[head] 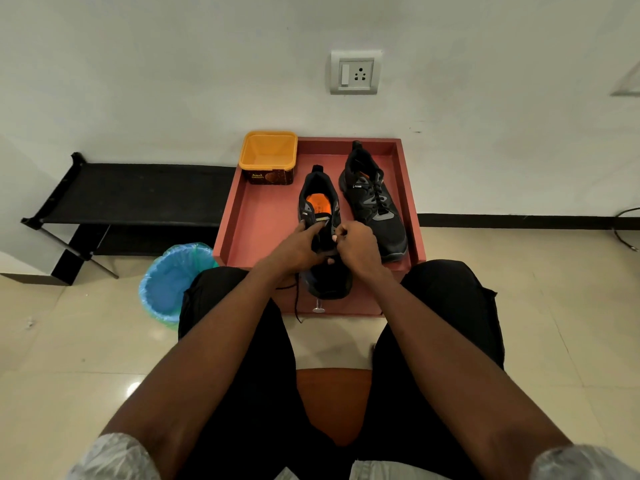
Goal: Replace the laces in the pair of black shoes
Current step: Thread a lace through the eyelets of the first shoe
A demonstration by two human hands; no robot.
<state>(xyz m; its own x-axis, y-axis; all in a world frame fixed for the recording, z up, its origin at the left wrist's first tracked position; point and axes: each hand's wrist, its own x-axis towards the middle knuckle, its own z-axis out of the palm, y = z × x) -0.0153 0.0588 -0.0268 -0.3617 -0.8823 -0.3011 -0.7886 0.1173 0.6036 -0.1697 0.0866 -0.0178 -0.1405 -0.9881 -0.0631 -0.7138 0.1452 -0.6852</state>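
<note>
Near the front edge of the red tray-like table (410, 188), the unlaced black shoe (322, 216) lies toe toward the person, its toe reaching almost to that edge and its orange insole showing. The left hand (298, 249) holds the shoe's left side with fingers curled over the eyelet row. The right hand (356, 245) is closed just beside the right eyelets, seemingly pinching the black lace (297, 299), though the pinch itself is too small to tell for sure. A loose length of that lace hangs over the front edge, past a small metal knob (319, 308).

Along the right edge stands the laced black shoe (375, 202), heel near the back right corner, apart from the first by a narrow strip of bare red surface. A yellow tub (268, 155) sits over the back left corner, leaving the table's left half open. On the floor left of the front corner is a blue-lined bin (173, 282), with a low black rack (138, 194) against the wall behind it.
</note>
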